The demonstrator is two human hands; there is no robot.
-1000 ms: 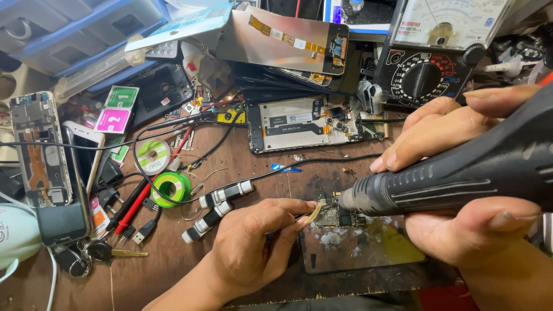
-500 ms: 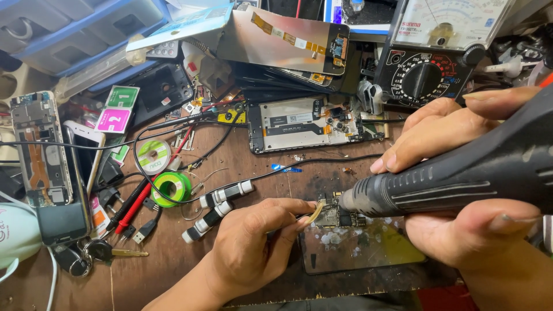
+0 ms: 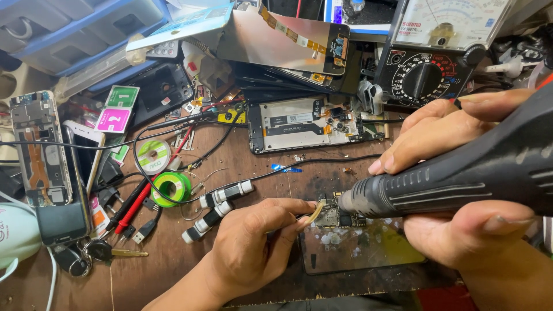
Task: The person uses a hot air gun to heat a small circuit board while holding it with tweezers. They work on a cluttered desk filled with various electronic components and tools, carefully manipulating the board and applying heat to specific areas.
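The right hand (image 3: pixel 461 190) is wrapped around a thick black hot-air tool (image 3: pixel 461 173), fingers curled over the top and thumb pressed along the underside, so the hand is closed firmly on it. The tool's nozzle points left and sits just above a small circuit board (image 3: pixel 334 216) that lies at the upper edge of a dark glass plate (image 3: pixel 357 247) on the wooden workbench (image 3: pixel 173 276). The left hand (image 3: pixel 253 247) rests on the bench just left of the plate, its fingers gathered into a pinch on thin tweezers (image 3: pixel 314 212), whose pale tip touches the left edge of the board, right beside the nozzle. Behind the board, well apart from it, an opened phone (image 3: pixel 305 124) lies face down with its inner parts showing, and a thin black wire runs across the bench between the two. To the left of the left hand lie two black and white cylinders (image 3: pixel 222 198), a green spool of solder wire (image 3: pixel 170 187) and red probe leads (image 3: pixel 135 201). A meter with a black dial (image 3: pixel 423 78) stands at the back right, above the right hand. Another stripped phone (image 3: pixel 37 147) lies at the far left edge, and keys (image 3: pixel 106 251) sit near the front left corner.
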